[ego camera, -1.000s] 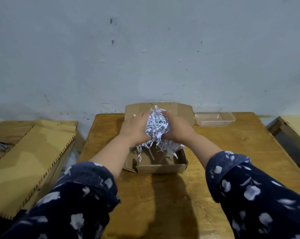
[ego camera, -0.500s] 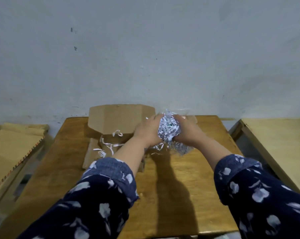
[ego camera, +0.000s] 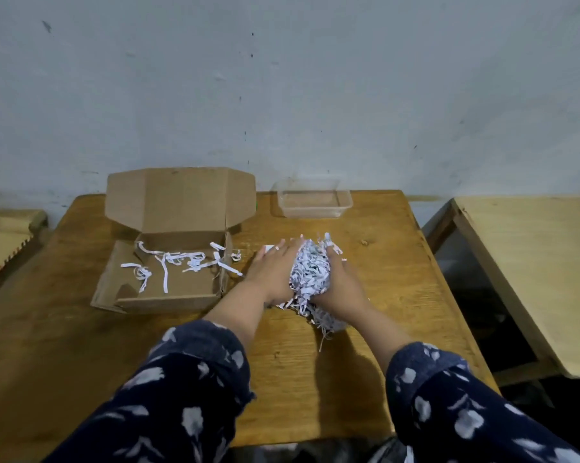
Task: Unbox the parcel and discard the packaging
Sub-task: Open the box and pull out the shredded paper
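Observation:
An open cardboard box (ego camera: 168,297) sits on the left half of the wooden table (ego camera: 81,345), its lid standing up at the back. A few white paper strips (ego camera: 168,262) lie inside it and over its right wall. To the right of the box, both hands clasp a bundle of shredded paper (ego camera: 310,275) between them, just above the table. My left hand (ego camera: 271,272) cups the bundle's left side and my right hand (ego camera: 340,284) cups its right side. Loose strips hang down below the wrists. What the shreds may cover is hidden.
A clear plastic container (ego camera: 312,203) stands at the table's back edge, behind the hands. A second pale wooden table (ego camera: 532,269) stands to the right across a gap. Stacked cardboard sheets (ego camera: 1,242) lie at the far left. A grey wall rises behind.
Both hands lifted the shredded paper out of the box and carried it to the right, then lower over the table. Some strips stayed behind in the box.

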The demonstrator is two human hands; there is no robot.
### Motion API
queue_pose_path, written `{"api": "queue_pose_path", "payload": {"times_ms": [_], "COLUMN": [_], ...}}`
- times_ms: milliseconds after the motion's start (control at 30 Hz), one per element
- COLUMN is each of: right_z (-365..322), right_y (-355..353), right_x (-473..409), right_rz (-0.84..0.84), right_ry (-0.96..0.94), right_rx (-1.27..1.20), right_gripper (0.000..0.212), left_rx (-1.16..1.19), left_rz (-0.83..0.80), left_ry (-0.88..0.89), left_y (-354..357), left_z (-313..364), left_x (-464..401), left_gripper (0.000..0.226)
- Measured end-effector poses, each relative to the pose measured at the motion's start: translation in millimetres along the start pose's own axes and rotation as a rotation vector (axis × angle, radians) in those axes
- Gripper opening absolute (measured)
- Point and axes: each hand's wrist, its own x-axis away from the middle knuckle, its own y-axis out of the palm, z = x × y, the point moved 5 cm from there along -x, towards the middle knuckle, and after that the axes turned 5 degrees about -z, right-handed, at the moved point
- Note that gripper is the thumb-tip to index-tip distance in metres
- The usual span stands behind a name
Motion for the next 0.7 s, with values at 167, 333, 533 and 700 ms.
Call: {"api": "queue_pose_path", "payload": {"times_ms": [167,333,533,700], "right_z": [-10,-20,-30,-10], "right_y": [-24,-60,-62,-27], "right_x": [-1,8,14,18], "right_rz": [-0.281,-0.348,-0.059,0.009], "right_ry": [0.089,0.029,-0.081,-0.044], "right_rx": [0.094,0.004,-0.117,-0.02], "right_gripper": [0.118,0.095,0.03,0.014], "left_rx": [0.134,0.483,0.448,0.126], "left_rz": [-0.073,0.074,0.342,0.262], "left_ry": [-0.061,-0.107,-0.038,-0.068], "left_y": [-13,-15,-20,9], "left_z": [-1,-2,5,5], "left_x": [9,16,26,30], "left_gripper": [0.096,0.076,0.046,0.045]}}
